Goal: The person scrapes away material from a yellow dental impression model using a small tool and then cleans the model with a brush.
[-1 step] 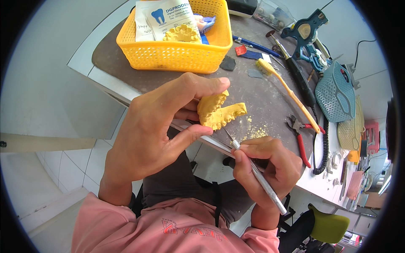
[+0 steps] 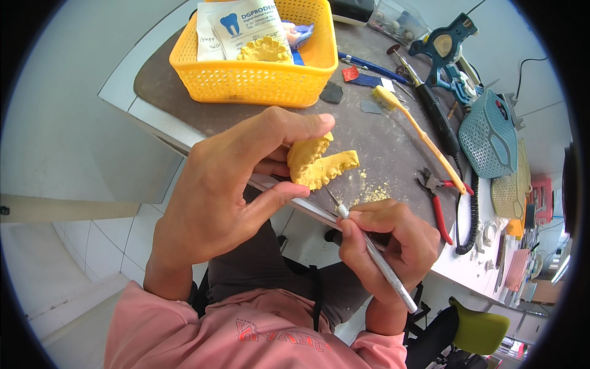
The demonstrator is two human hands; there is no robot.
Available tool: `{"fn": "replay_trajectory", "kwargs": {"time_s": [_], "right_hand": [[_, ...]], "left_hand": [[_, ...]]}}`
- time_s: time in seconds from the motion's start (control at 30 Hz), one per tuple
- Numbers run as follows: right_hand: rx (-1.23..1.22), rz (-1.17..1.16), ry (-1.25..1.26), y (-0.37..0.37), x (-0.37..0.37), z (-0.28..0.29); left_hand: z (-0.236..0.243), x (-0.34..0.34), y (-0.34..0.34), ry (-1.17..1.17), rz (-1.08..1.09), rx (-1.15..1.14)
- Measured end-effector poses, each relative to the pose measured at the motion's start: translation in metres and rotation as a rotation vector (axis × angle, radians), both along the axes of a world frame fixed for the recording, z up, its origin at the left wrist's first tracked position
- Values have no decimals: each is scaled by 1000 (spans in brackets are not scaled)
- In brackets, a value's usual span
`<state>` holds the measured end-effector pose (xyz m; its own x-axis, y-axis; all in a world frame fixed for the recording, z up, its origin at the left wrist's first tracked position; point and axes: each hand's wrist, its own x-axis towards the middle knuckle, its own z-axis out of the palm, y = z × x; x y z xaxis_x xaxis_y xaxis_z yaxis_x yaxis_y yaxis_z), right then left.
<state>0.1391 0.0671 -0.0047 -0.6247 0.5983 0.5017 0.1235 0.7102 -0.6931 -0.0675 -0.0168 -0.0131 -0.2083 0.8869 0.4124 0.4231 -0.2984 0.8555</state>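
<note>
Held at the near edge of the bench is a yellow dental cast [image 2: 316,169], an arch with a row of teeth. My left hand [image 2: 224,178] is closed around it, thumb on the near side and fingers on the far side and behind. A slim silver craft knife [image 2: 378,261] is pinched in my right hand [image 2: 396,237] like a pen. Its thin tip points up and left, just below the cast's teeth; whether it touches them I cannot tell. Yellow crumbs [image 2: 373,193] lie on the grey bench top beside the cast.
A yellow plastic basket [image 2: 255,83] at the back holds papers and another yellow cast [image 2: 265,49]. To the right lie a yellow toothbrush [image 2: 424,135], a black handpiece [image 2: 437,114] with a coiled cord, red-handled pliers [image 2: 439,209] and a blue articulator [image 2: 444,46]. A grey-blue basket [image 2: 490,135] stands beyond.
</note>
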Motion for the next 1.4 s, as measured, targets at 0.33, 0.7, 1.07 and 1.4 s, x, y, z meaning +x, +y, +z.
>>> {"fn": "replay_trajectory", "kwargs": {"time_s": [0.33,0.7,1.07,1.4], "right_hand": [[43,-176,104,-15,6,-6],[239,-99,-59,-23,5,-1],[115,-24,84,-28,3,2],[29,-53,87,-19,-19,0]], "left_hand": [[6,0,0,-139,1,-77],[3,-8,-4,-72,24,-111],[8,-9,-11,-61,78,-84],[5,-7,-7,-53,101,-46]]}}
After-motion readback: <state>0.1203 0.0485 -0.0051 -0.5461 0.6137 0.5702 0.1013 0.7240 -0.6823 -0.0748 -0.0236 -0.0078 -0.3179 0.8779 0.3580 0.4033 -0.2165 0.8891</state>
